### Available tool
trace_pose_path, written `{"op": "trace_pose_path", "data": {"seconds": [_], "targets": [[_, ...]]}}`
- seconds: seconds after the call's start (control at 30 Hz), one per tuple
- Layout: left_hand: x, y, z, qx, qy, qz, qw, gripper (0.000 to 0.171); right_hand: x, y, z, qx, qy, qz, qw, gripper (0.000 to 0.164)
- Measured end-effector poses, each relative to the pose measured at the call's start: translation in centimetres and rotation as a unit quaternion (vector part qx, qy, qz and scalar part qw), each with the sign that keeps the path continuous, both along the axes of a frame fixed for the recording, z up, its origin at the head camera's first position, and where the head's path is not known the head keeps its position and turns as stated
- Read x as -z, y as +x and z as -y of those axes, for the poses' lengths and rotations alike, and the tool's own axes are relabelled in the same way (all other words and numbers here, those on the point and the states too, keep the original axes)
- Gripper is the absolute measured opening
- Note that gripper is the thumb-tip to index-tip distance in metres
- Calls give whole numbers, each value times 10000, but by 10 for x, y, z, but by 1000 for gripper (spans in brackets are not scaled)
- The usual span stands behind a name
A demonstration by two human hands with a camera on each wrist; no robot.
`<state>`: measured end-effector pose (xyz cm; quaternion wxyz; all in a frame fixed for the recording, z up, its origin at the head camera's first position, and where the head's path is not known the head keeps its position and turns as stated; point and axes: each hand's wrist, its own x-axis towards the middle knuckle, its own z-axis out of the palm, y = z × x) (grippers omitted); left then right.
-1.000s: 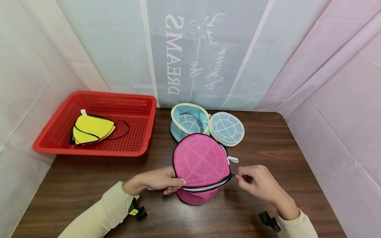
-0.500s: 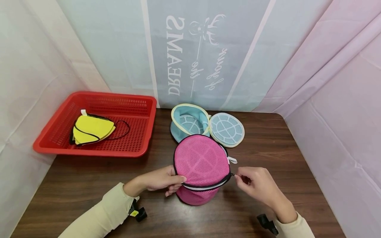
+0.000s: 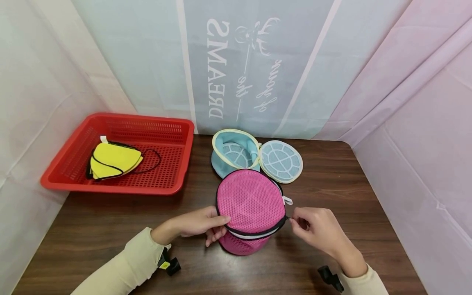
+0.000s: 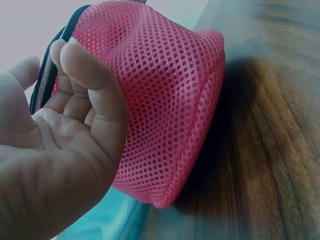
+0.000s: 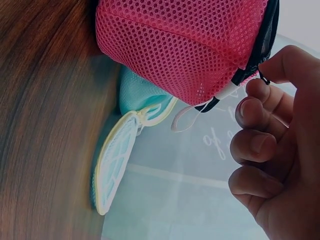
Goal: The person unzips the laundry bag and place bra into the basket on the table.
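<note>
A pink mesh laundry bag [image 3: 250, 200] with black trim stands on the table, its round lid lying over the top. The zipper gap along the front of the rim shows a pale strip. My left hand [image 3: 203, 223] grips the rim at the bag's left, thumb on the lid's edge. At the right edge, my right hand [image 3: 321, 229] pinches the small black zipper pull [image 5: 264, 76] between thumb and forefinger. A white loop tag [image 3: 288, 200] sticks out just above it. In the left wrist view the mesh side [image 4: 160, 100] of the bag looks slightly dented.
Behind the pink bag stands a blue mesh bag [image 3: 217, 164] with cream trim, its round lid [image 3: 281, 161] flipped out to the right. A red plastic basket [image 3: 147, 189] at the left holds a folded yellow piece [image 3: 114, 159] with black trim and cord. A printed curtain [image 3: 155, 61] hangs behind.
The pink bag's lid has shifted very slightly toward me and sits a little lower. Both hands keep their holds; the right hand has moved slightly down with the zipper pull.
</note>
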<state>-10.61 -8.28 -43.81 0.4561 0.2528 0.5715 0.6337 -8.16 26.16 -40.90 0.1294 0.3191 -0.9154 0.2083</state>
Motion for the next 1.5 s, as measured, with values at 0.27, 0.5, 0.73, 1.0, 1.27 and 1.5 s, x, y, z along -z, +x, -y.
{"op": "trace_pose_path", "data": {"seconds": [0.27,0.5,0.73,1.0,1.27,1.5], "targets": [[3,-3,5,-440,-128,48,9989,50,-3,2,1,94,144,-48,9998,30],[0,-5,9,-905,-518,274,9942,65,-9,1,1,179,5,-241,9995,28],[0,-7,10,-1202,-396,542,9905,64,-18,1,12,318,17,-311,9990,30],[0,-9,10,-1427,-183,440,9886,51,-34,7,46,17,39,-713,9974,29],[2,-10,11,-1330,289,472,9896,37,-38,12,79,-111,545,-624,9965,33],[4,-9,11,-1209,390,515,9906,27,-31,16,97,-324,605,-604,9958,34]]}}
